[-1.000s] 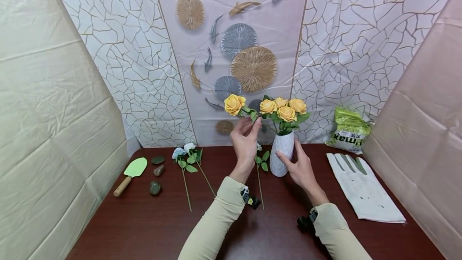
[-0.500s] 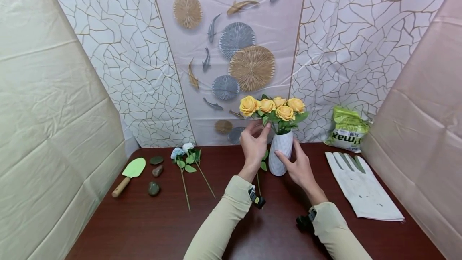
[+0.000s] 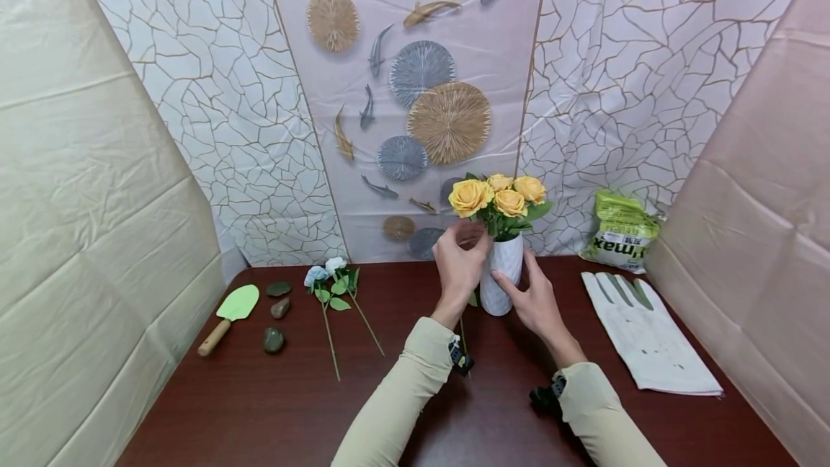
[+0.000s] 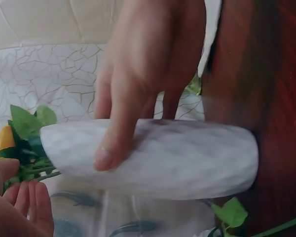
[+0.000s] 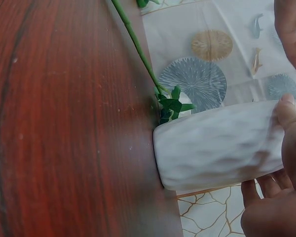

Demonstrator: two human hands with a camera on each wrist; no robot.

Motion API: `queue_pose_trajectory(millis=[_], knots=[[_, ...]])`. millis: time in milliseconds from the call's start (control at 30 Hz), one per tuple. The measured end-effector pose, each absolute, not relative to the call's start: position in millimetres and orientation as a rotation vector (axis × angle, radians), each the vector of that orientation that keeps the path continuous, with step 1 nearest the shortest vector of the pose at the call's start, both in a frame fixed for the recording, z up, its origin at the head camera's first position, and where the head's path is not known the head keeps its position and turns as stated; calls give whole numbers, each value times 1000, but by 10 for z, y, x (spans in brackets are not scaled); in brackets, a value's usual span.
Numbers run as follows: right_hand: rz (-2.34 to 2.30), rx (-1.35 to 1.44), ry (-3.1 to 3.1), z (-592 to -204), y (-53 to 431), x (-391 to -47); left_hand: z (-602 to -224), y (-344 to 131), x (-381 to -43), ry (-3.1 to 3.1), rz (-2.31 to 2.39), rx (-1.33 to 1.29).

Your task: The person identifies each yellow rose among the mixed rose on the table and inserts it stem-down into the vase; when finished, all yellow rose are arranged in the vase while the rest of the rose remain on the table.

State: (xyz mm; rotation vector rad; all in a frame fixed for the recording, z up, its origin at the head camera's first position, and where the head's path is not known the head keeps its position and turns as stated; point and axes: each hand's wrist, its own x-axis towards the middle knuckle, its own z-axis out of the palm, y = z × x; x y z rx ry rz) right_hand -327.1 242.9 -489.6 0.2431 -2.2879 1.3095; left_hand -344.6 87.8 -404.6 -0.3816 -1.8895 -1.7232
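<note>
A white textured vase stands upright on the dark red table, and my right hand grips its side, thumb in front and fingers behind. Several yellow roses with green leaves rise from its mouth. My left hand is at the left of the vase mouth, thumb and fingers pinching the stem of the leftmost yellow rose just under its bloom. In the left wrist view, green stems run into the vase mouth beside the left fingertips. The lower end of the held stem is hidden.
Behind the left wrist lies a flower stem. To the left are a blue flower, a white flower, several stones and a green trowel. A white glove and a green bag lie right.
My left hand has carried the yellow rose rightward to the vase, and its bloom now sits against the other roses, slightly lower. The right hand keeps its grip on the vase.
</note>
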Motion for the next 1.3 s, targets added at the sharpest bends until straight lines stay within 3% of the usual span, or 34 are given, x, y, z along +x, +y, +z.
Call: queue_pose_trajectory(millis=[733,967,1300], knots=[[1319,235,-2286,-4895,2388,-3258,-4145,854,-3538,-2034,-1622,-475],[1329,240,-2288,-4880,2382,-3237,-4187,745,-3587,-2009,-1748,-638],[1327,246,-2279,-4879,2406,-3205,-4244,740,-3559,-2090,-1502,-642]])
